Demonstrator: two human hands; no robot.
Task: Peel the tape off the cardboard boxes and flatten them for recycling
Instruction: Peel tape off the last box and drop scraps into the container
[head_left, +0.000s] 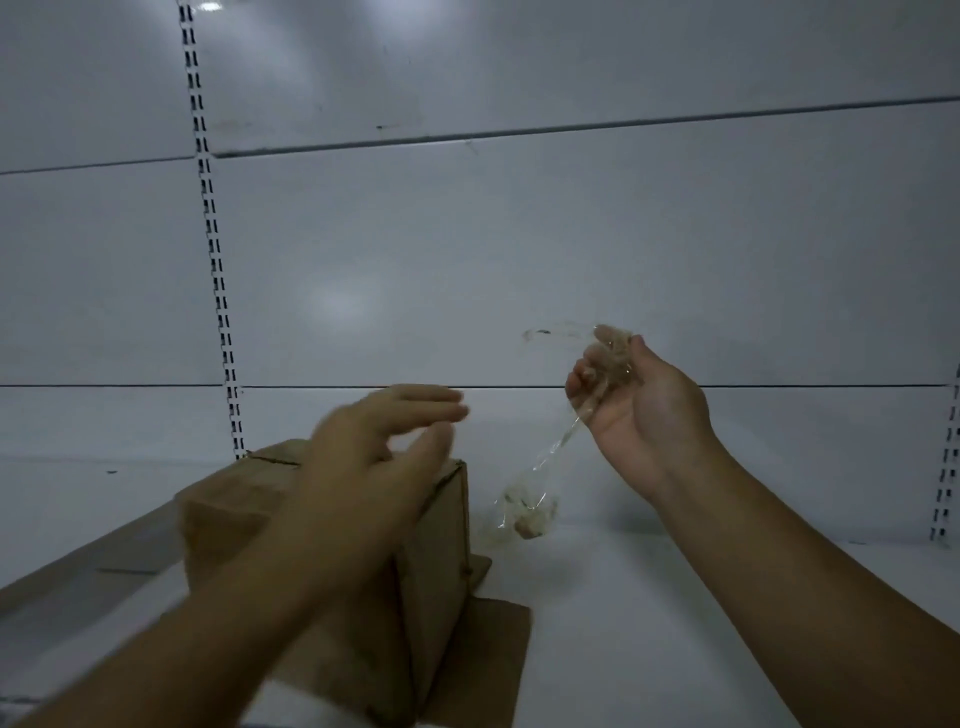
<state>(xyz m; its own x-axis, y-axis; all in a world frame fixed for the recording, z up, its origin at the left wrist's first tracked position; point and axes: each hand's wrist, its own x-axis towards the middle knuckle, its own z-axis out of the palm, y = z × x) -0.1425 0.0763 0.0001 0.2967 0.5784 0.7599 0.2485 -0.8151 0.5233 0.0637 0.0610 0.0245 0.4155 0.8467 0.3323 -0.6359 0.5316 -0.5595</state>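
Cardboard box (436, 551) on white shelf (623, 623)

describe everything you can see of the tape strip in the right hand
The tape is a clear, crinkled plastic strip with brownish cardboard fibres stuck to it. Its top is bunched in the fingers of the right hand, with a loose wisp curling off to the left. Below, it hangs twisted down to a crumpled clump beside the cardboard box; whether the clump touches the box or the shelf is unclear.
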